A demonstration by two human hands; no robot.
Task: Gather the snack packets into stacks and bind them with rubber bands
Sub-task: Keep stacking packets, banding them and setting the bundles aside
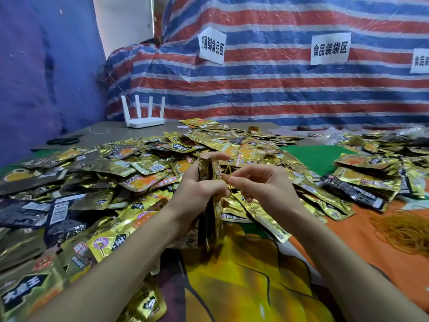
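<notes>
One stack (210,217) underway at centre | our left hand (197,187) grips it upright, right hand (262,184) pinches a band (228,170) beside it | loose heap (116,170) at 10 o'clock unsorted | most work left, we judge

Head view, 1 frame; light even, diffuse, moderately bright; source outside the frame; pale wall panel (123,19) at top left is the brightest area; blue sheet (34,77) beside it darker. Shadows soft, short. Specular glare on gold foil packets (144,180); sheen on creases of striped tarp (278,89). Wide-angle bowing toward corners; near-left packets stretched. Left hand (199,189) and right hand (262,182) fairly sharp; paper labels (329,48) legible; rubber band heap (404,231) soft.
</notes>
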